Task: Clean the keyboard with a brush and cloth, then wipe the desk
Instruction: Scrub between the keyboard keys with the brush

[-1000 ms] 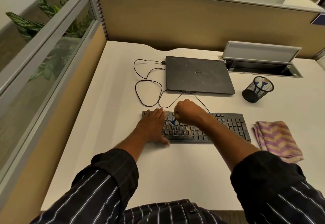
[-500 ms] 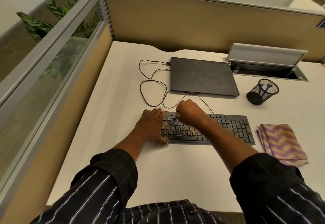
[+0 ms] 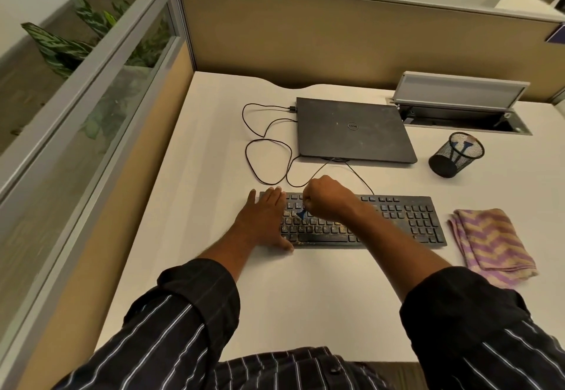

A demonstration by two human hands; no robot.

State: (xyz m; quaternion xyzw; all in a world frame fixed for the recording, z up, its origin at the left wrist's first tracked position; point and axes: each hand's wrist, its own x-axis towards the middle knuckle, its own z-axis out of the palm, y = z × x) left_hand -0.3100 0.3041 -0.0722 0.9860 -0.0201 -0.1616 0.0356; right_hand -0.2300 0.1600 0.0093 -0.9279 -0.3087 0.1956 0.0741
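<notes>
A black keyboard (image 3: 397, 215) speckled with yellowish crumbs lies on the white desk (image 3: 214, 151). My left hand (image 3: 264, 220) rests flat on its left end, fingers straight. My right hand (image 3: 328, 198) is curled into a fist over the left-middle keys and grips a small blue brush (image 3: 302, 214), whose tip pokes out below the fist onto the keys. A folded purple and tan zigzag cloth (image 3: 492, 244) lies on the desk just right of the keyboard.
A closed black laptop (image 3: 351, 129) sits behind the keyboard, its cable (image 3: 263, 145) looping to the left. A black mesh pen cup (image 3: 455, 155) stands at the right. An open cable hatch (image 3: 458, 108) sits at the back right. Partition walls bound the back and left.
The view has shifted slightly. My right fist with the brush has edged a little over the left-middle keys; my left hand has stayed on the keyboard's left end.
</notes>
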